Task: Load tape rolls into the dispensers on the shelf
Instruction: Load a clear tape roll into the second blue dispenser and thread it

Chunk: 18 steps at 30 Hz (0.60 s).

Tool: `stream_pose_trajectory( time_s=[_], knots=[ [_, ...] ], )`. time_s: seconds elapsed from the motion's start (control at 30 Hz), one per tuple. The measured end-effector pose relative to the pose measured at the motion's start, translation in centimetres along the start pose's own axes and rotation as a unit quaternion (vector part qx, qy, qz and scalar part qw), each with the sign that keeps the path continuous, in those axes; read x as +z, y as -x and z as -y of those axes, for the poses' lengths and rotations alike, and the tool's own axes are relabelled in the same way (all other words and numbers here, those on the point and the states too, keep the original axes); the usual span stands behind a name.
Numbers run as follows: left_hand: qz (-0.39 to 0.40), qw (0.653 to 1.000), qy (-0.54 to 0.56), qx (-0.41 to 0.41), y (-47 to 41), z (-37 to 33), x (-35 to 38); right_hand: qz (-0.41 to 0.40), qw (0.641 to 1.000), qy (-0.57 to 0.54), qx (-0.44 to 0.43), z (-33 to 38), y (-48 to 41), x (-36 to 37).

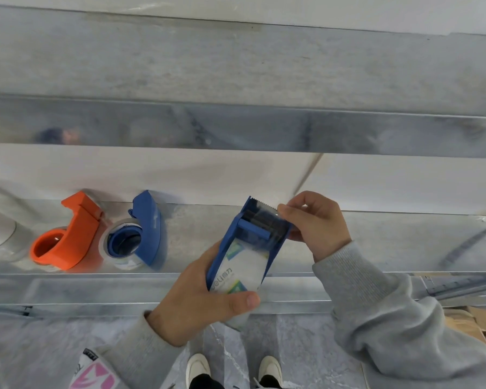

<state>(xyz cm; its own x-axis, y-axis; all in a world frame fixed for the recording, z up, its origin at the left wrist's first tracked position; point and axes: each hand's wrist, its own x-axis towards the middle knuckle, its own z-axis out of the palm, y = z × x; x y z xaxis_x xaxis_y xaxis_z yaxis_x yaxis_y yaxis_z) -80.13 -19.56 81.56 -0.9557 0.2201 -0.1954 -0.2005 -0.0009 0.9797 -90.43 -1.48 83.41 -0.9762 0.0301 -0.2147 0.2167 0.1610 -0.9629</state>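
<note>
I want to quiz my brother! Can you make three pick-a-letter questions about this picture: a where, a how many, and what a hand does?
1. Where is the orange dispenser? A on the floor. B on the shelf, left of a blue dispenser. C in a box.
2. How many dispensers show? A one. B five. C three.
3. What does the right hand do? A hangs loose. B pinches the tape end. C waves.
Answers: B, it lies on the shelf; C, one orange, two blue, counting the held dispenser in the left hand; B, its fingertips meet on clear tape by the blade.
</note>
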Motion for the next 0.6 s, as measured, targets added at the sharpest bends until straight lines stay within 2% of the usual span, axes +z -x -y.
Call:
stream_pose_trajectory(
  time_s=[0.17, 0.3, 0.37, 0.6],
  knots=[
    [-0.004, 0.998, -0.065, -0.001, -0.1, 0.3, -0.1, 0.002, 1.000, -0.005, 0.025, 0.5, -0.2, -0.1],
    [-0.016, 0.993, -0.110, -0.037, -0.2, 1.3, -0.2, 0.037, 0.997, -0.031, 0.068, 0.9, -0.4, -0.5],
    [-0.009, 0.992, -0.123, -0.023, -0.2, 1.1, -0.3, 0.049, 0.994, -0.039, 0.086, 1.0, -0.4, -0.6],
    [0.068, 0.998, 0.002, -0.016, -0.5, 1.0, -1.3, 0.072, 0.990, -0.047, 0.108, 0.9, -0.5, -0.6]
  ],
)
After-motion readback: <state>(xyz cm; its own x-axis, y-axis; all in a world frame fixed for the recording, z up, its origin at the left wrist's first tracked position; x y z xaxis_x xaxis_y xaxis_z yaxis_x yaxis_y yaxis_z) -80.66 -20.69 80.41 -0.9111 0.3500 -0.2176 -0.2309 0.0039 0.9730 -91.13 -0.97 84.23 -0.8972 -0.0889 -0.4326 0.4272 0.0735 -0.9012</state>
